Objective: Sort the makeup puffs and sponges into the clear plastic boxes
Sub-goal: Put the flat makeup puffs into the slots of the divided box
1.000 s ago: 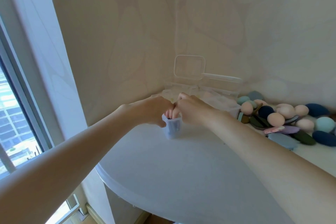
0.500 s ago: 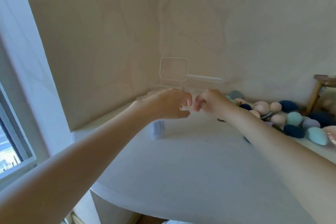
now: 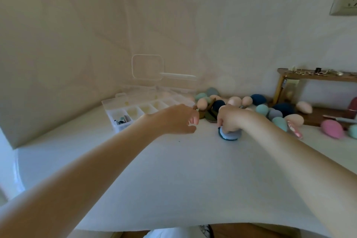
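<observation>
The blue puff (image 3: 229,134) is pinched by the right hand (image 3: 230,119), right of the clear box (image 3: 123,110), while the left hand (image 3: 178,120) is held loosely curled and empty; a firm grip should be secured before lifting.

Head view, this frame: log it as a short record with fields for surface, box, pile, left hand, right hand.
surface: white table against a beige wall
box: clear compartment box, lid open; nearest compartment holds small items, too blurred to name
pile: loose sponges in peach, teal and navy, right of the box
left hand: left hand loosely curled above the table, holding nothing
right hand: right hand grips a flat blue puff on the table
</observation>
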### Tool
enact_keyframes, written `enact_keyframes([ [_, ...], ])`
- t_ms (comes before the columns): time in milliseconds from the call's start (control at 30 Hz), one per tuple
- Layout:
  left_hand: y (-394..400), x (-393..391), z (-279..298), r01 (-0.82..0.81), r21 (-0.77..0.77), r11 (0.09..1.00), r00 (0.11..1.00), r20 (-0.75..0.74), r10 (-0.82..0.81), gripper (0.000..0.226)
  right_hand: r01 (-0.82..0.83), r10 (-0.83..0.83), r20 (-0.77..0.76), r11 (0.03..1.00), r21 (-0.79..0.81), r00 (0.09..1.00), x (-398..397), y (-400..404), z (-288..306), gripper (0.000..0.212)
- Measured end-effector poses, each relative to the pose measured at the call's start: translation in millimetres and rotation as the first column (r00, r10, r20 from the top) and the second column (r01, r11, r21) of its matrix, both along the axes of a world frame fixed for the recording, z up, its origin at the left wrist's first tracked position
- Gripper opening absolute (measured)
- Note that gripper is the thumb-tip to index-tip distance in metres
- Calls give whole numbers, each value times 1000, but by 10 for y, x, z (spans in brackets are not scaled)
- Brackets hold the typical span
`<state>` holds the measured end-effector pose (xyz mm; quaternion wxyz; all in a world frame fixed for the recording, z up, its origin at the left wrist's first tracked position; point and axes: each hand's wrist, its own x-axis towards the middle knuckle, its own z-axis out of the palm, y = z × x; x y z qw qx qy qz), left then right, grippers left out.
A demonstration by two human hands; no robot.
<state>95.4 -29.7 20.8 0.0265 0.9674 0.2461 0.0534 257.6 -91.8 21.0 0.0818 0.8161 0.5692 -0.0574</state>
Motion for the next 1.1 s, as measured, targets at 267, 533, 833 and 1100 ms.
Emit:
enact_keyframes([
  [267, -19, -71, 43, -27, -18, 999, 999, 23, 27, 20, -97, 96, 15, 979, 180, 995, -140, -98, 142, 10],
  [533, 68, -455, 370, -158, 58, 986, 963, 231, 141, 22, 51, 330, -537, 816, 575, 776, -548, 194, 448, 22],
  [833, 441, -1170, 359, -211, -386, 898, 859, 364, 359, 16, 144, 438, -745, 807, 572, 504, -1187, 592, 376, 20],
  [1100, 376, -985, 269, -170, -418, 892, 887, 329, 323, 42, 125, 479, -805, 828, 547, 351, -1211, 546, 323, 19],
])
